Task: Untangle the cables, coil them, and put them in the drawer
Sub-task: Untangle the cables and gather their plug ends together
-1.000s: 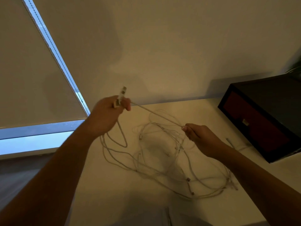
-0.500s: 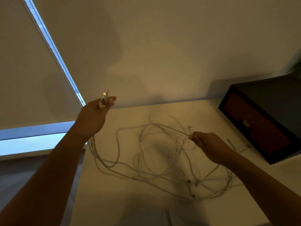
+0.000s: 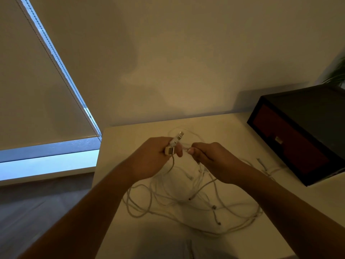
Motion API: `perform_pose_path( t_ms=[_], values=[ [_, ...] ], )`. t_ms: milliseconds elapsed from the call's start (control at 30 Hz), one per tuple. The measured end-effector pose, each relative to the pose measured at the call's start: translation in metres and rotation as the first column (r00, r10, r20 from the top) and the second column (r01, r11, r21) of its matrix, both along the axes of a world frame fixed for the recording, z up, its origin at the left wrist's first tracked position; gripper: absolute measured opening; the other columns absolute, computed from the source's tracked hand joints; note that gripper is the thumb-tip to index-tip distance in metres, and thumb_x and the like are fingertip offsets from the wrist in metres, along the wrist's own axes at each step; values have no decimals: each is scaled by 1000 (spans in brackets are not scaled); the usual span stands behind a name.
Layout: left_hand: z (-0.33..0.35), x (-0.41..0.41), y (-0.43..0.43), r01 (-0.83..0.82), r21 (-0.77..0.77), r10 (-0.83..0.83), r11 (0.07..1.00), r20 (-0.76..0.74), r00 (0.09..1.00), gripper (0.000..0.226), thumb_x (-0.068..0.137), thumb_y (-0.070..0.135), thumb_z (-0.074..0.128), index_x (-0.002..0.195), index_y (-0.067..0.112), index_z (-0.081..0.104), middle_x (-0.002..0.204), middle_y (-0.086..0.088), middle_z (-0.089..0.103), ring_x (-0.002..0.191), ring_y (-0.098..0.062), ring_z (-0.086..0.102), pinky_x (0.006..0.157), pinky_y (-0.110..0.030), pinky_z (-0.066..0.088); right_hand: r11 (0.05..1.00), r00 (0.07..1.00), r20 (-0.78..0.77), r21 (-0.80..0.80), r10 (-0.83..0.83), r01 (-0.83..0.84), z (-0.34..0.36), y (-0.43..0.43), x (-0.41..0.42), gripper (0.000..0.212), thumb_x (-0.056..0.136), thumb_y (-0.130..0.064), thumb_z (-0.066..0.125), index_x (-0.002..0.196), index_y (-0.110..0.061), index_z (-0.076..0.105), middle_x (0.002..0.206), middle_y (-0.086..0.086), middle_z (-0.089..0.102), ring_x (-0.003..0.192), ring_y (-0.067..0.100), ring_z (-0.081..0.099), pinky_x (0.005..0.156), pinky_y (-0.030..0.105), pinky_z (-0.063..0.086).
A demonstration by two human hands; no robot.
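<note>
While your left hand (image 3: 153,157) grips two plugs (image 3: 176,141), your right hand (image 3: 211,158) pinches a strand (image 3: 185,147) above the tangled cables (image 3: 214,206).

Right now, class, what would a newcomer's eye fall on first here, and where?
Mid-frame, the left hand grips two white cable plugs while the right hand pinches a cable beside them. Below, a tangle of white cables sprawls on the pale table; a dark drawer box stands at right.

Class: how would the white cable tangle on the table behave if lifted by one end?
Probably floppy: the cable tangle lies in loose loops on the table. Likely light: thin strands. Pulled by the plugs the left hand grips, crossing strands would probably snag together.
</note>
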State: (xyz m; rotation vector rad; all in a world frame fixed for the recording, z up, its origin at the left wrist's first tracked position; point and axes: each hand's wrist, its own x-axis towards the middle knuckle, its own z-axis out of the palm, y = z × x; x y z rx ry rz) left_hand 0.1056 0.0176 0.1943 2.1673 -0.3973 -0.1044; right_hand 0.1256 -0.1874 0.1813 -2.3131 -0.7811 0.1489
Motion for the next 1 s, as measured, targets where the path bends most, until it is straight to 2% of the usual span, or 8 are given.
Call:
perform_pose_path(
  t_ms=[133, 333, 400, 533, 633, 733, 900, 1000],
  values=[
    [7, 7, 19, -146, -29, 147, 989, 55, 988, 45, 89, -8, 50, 63, 28, 59, 58, 26, 57, 47, 6, 47, 46, -7, 30, 988, 998, 55, -152, 15, -6, -10, -8, 0, 36, 90, -56, 23, 66, -31, 35, 57, -7, 44, 50, 9, 41, 51, 24, 31],
    [24, 17, 56, -302, -38, 305, 952, 140, 942, 38, 94, 1, 51, 69, 28, 61, 69, 6, 59, 55, -8, 43, 49, -11, 33, 930, 996, 86, -368, 4, 29, -40, -32, -6, 34, 90, -57, 17, 70, -32, 31, 60, -7, 43, 51, 7, 39, 49, 21, 27],
    [22, 17, 58, -302, 1, 297, 953, 166, 940, 46, 93, -2, 50, 67, 35, 60, 74, 7, 60, 55, -3, 46, 51, -9, 34, 918, 997, 78, -396, 16, 16, -45, -33, -8, 34, 89, -58, 15, 69, -34, 27, 61, -7, 43, 52, 7, 39, 50, 22, 28],
    [26, 17, 62, -356, -28, 355, 934, 167, 920, 36, 94, -1, 49, 72, 24, 60, 57, 23, 58, 49, 6, 49, 44, -6, 31, 873, 989, 140, -487, 43, 31, -58, -37, -8, 48, 84, -63, 3, 81, -27, 36, 62, -7, 43, 52, 7, 39, 51, 22, 32],
    [26, 18, 65, -389, -17, 386, 921, 169, 907, 36, 93, -5, 47, 73, 21, 60, 56, 11, 53, 45, 9, 48, 42, -4, 31, 820, 984, 161, -571, 79, 27, -66, -39, -11, 59, 83, -61, 1, 94, -23, 44, 63, -10, 41, 53, 7, 40, 53, 24, 38],
    [24, 19, 66, -417, 10, 410, 909, 167, 897, 38, 94, -5, 46, 72, 24, 60, 64, 10, 50, 45, 4, 47, 41, -8, 30, 795, 976, 178, -607, 127, 7, -71, -37, -14, 61, 86, -59, 1, 100, -21, 46, 63, -10, 38, 51, 6, 37, 54, 26, 38],
    [22, 23, 73, -471, 0, 468, 882, 118, 876, 26, 98, 5, 45, 81, 13, 63, 68, 6, 50, 39, 0, 43, 39, -9, 29, 817, 951, 261, -576, 169, 13, -75, -44, -14, 87, 76, -68, -24, 98, -22, 47, 66, -11, 42, 54, 12, 44, 54, 29, 42],
    [18, 26, 75, -490, 21, 486, 871, 109, 867, 22, 98, 7, 45, 87, 11, 63, 74, 9, 53, 55, -7, 48, 47, -6, 32, 827, 945, 260, -562, 196, -16, -71, -44, -17, 71, 87, -63, -6, 97, -20, 50, 68, -10, 43, 57, 13, 44, 56, 29, 42]
  ],
)
